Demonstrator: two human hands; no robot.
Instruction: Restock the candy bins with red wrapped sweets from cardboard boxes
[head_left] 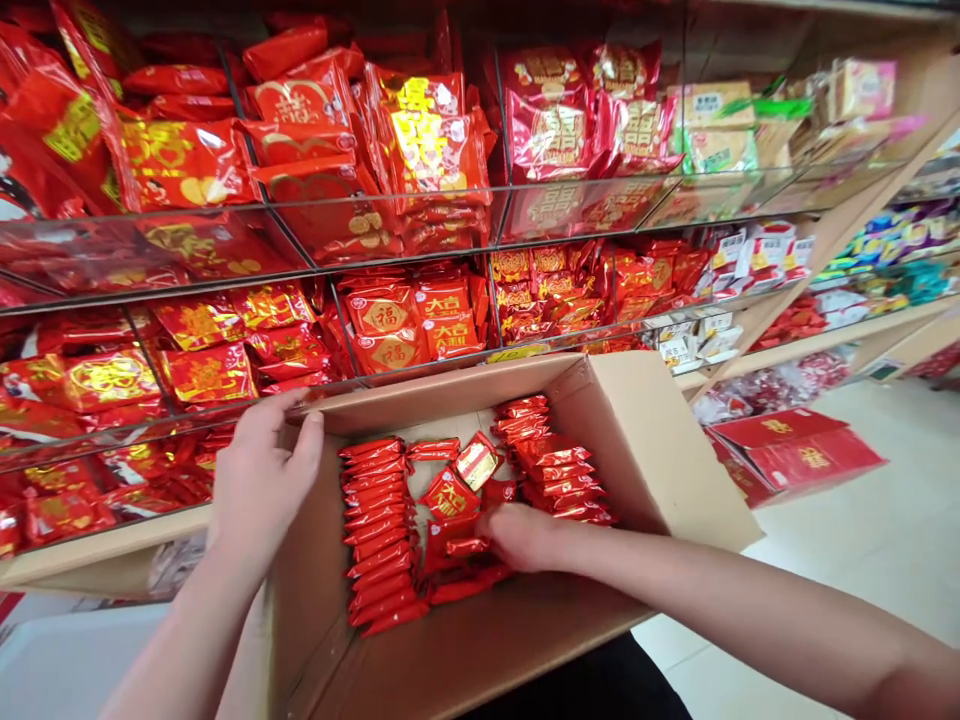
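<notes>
An open cardboard box (pixel 660 470) is held in front of the shelves, with several small red snack packets (pixel 379 530) stacked in rows inside. My left hand (pixel 259 480) grips the box's left flap, fingers wrapped over its edge. My right hand (pixel 521 535) reaches down into the middle of the box, its fingers closed on a clump of red packets (pixel 465 548). A loose red-and-gold packet (pixel 477 462) lies near the box's back wall.
Glass-fronted shelf bins (pixel 420 225) full of red and gold packets rise behind the box. Red gift boxes (pixel 795 450) sit on a low shelf to the right. Pale tiled floor (pixel 885 530) stretches right; a white bin (pixel 67 660) stands at the lower left.
</notes>
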